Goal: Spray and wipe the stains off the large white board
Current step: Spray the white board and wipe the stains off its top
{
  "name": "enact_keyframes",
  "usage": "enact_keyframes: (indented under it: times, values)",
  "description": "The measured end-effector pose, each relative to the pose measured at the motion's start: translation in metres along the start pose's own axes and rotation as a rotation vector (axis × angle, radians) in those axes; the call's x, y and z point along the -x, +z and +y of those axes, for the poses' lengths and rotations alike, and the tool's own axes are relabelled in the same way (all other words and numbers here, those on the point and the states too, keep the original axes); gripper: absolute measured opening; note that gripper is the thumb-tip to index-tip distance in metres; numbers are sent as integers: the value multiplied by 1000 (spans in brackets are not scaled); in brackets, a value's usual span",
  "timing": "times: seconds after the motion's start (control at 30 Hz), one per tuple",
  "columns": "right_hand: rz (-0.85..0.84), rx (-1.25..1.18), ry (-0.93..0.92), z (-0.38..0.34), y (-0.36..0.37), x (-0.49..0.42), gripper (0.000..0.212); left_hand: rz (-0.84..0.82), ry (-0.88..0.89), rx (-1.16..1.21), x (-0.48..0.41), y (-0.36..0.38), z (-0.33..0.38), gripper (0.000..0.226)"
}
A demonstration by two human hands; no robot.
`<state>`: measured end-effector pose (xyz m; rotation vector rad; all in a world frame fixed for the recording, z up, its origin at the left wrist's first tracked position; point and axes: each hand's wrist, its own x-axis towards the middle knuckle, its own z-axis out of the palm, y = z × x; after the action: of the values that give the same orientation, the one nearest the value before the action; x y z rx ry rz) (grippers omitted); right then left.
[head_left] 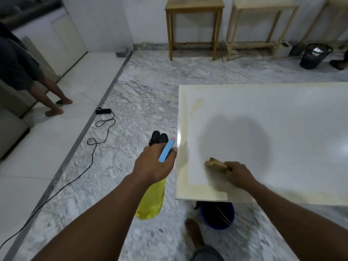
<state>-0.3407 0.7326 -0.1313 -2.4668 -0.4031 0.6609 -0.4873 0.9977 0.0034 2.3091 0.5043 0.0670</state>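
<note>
One wide-angle camera on the person's head looks forward and down, close above the white board (282, 110) at its near left corner.

A bare home-like room (sparsely furnished) with marble floor (146, 95), wooden tables (194, 5), waste basket (314, 55).

Large white board (273, 129) lying flat under the right hand (239, 176), yellowish stains along its edges, brown sponge (216, 163) gripped against it, yellow spray bottle (152, 200) in the left hand (152, 164)
</note>
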Motion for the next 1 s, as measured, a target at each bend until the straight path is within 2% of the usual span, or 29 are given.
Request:
enact_keyframes:
  times: [0.1, 0.13, 0.2, 0.27, 0.33, 0.47, 0.6, 0.67, 0.73, 0.8, 0.87, 0.93, 1.0]
  values:
    - [-88, -409, 212, -25, -37, -12, 19, 4, 2, -1, -13, -7, 3, 43]
    - [-186, -530, 306, -27, -47, -17, 18, 5, 11, -4, -20, -8, 4, 44]
    - [-416, -679, 404, -29, -61, -36, 31, 2, 22, -4, -41, -10, 6, 42]
    - [-592, -740, 350, -25, -69, -71, 38, -8, 19, -2, -68, -11, 6, 39]
    - [-648, -746, 283, -29, -83, -119, 41, -19, 15, 1, -100, -11, 5, 40]
    - [-443, -620, 185, -64, -129, -223, 40, -34, -4, -3, -170, -12, 0, 44]
    - [-182, -160, 5, -119, -179, -326, 33, -22, -38, -37, -227, -15, -12, 44]
    - [-49, 80, -74, -142, -186, -377, 36, -9, -48, -27, -255, -14, -20, 46]
    - [81, 209, -110, -158, -177, -415, 41, -7, -47, -17, -276, -13, -29, 45]
    - [101, 207, -119, -160, -161, -447, 42, -12, -49, -16, -288, -11, -38, 43]
    - [2, 164, -87, -144, -131, -469, 45, -19, -54, -16, -295, -8, -47, 41]
    - [-89, 262, -69, -123, -91, -474, 50, -23, -60, -17, -298, -6, -55, 38]
    - [-40, 342, -117, -107, -60, -470, 55, -30, -75, -4, -297, -4, -63, 37]
